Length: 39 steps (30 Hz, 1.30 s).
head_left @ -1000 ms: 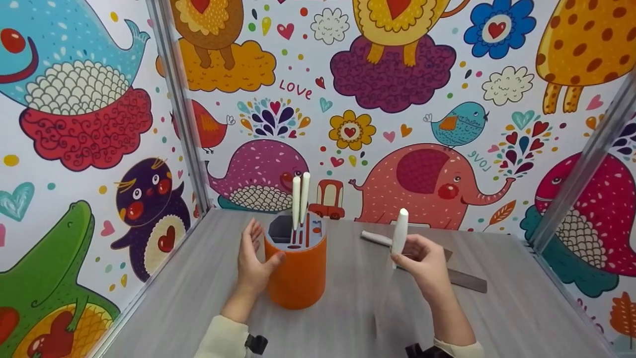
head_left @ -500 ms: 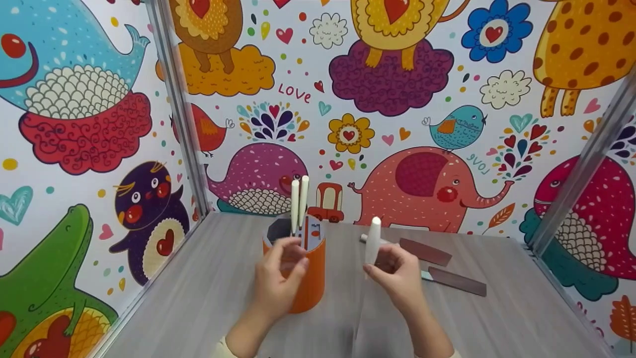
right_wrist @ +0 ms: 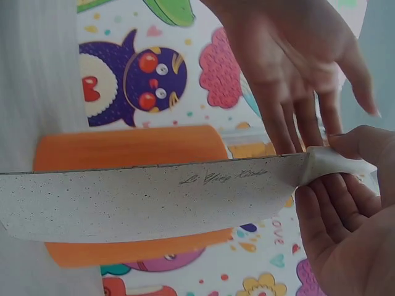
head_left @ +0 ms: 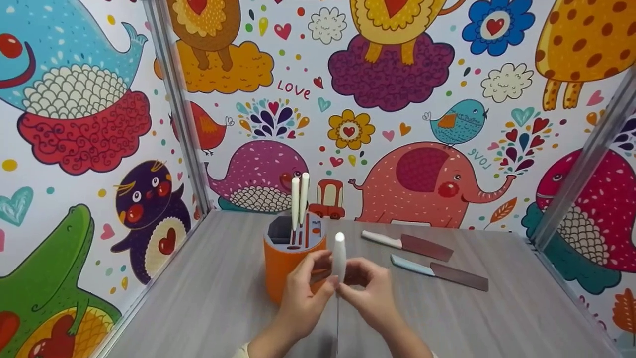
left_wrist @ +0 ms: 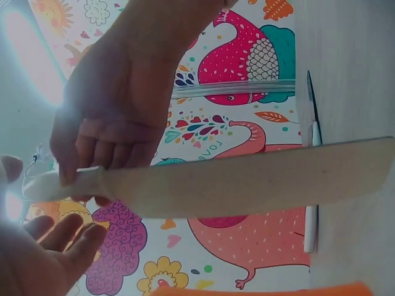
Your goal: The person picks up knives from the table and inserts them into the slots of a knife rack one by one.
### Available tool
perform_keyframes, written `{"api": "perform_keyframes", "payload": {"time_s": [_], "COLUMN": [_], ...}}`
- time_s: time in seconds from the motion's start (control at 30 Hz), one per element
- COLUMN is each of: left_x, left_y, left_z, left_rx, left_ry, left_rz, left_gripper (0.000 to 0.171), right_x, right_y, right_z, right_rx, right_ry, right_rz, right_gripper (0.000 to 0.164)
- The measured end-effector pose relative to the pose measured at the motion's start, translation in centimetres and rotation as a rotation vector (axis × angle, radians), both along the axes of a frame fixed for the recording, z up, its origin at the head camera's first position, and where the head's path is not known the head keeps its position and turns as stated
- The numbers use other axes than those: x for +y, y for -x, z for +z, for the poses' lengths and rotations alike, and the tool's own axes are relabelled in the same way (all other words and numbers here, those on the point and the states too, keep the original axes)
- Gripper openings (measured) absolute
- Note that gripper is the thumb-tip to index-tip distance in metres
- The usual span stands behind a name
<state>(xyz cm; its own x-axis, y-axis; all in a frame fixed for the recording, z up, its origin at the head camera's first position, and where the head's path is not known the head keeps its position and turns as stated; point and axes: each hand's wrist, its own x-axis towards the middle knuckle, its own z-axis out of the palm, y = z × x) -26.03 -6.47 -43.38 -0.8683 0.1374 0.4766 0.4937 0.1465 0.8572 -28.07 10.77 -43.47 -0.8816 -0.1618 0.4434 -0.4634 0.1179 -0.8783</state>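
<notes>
My right hand (head_left: 370, 293) pinches the white handle of a kitchen knife (head_left: 339, 256) between thumb and fingers. The knife stands handle up, its wide blade (right_wrist: 142, 197) pointing down toward the table, with faint script near the handle. My left hand (head_left: 305, 298) is at the other side of the handle, fingers loosely spread around it without closing, thumb tip right by the handle. Behind my left hand stands an orange knife block (head_left: 278, 268), partly covered by that hand. Two white-handled utensils (head_left: 295, 204) stick up from its grey slotted top.
To the right on the grey wood-grain table (head_left: 497, 328) lie two knives with dark blades: a white-handled one (head_left: 426, 247) and, nearer, a pale blue-handled one (head_left: 459, 276). Printed cartoon panels (head_left: 417, 184) with metal posts (head_left: 184, 109) wall in the table.
My right hand has carried the knife left, to in front of the orange block. My left hand has come off the block's side and moved right to the knife handle.
</notes>
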Motion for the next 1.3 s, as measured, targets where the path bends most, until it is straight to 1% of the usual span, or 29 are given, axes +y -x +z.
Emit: {"api": "perform_keyframes", "payload": {"time_s": [0.13,0.27,0.37,0.53,0.6,0.7,0.77,0.83,0.9,0.97,1.0,1.07,1.13,1.2,1.27,1.3], "left_x": [0.0,0.1,0.3,0.6,0.7,0.6,0.5,0.4,0.5,0.5,0.5,0.5,0.4,0.1,-0.4,-0.7], "left_y": [-0.2,-0.3,-0.4,-0.3,-0.3,-0.3,-0.3,-0.3,-0.3,0.0,0.2,0.6,0.9,1.2,1.4,1.5], "left_z": [0.1,0.2,0.2,-0.1,-0.2,-0.2,-0.1,0.0,0.1,0.2,0.2,0.2,0.3,0.7,1.5,2.0], "left_rx": [-0.047,-0.076,-0.079,-0.002,0.015,-0.003,-0.011,-0.001,0.009,0.003,-0.001,-0.012,-0.014,0.014,0.053,0.064], "left_ry": [-0.004,0.01,0.025,0.047,0.048,0.044,0.04,0.032,0.01,-0.007,-0.01,-0.009,0.006,0.015,0.021,0.022], "left_rz": [-0.031,-0.035,-0.029,0.012,0.023,0.016,0.01,0.01,0.01,-0.004,-0.012,-0.03,-0.044,-0.043,-0.037,-0.034], "left_gripper": [0.041,0.041,0.039,0.033,0.032,0.034,0.035,0.035,0.033,0.031,0.03,0.031,0.033,0.033,0.033,0.033], "right_x": [-0.6,-0.8,-1.0,-1.1,-1.0,-0.6,0.0,0.7,1.6,2.4,2.7,3.2,3.5,3.7,3.5,3.4], "right_y": [-0.5,-0.9,-1.1,-1.1,-1.0,-0.6,0.0,0.6,1.2,2.0,2.5,3.3,4.0,4.6,5.5,6.0], "right_z": [-0.2,-0.3,-0.2,-0.3,-0.3,-0.4,-0.3,0.0,0.5,0.9,1.1,1.3,1.3,0.9,0.0,-0.7], "right_rx": [0.005,0.021,0.033,0.065,0.086,0.152,0.228,0.302,0.378,0.441,0.455,0.454,0.383,0.275,0.176,0.137], "right_ry": [-0.018,-0.025,-0.025,0.0,-0.005,-0.042,-0.072,-0.076,-0.064,-0.02,0.009,0.054,0.119,0.205,0.296,0.342], "right_rz": [0.025,0.023,0.023,0.038,0.05,0.088,0.135,0.182,0.195,0.162,0.132,0.041,-0.038,-0.116,-0.178,-0.199], "right_gripper": [0.022,0.021,0.021,0.02,0.02,0.02,0.021,0.023,0.025,0.027,0.028,0.024,0.019,0.016,0.015,0.015]}}
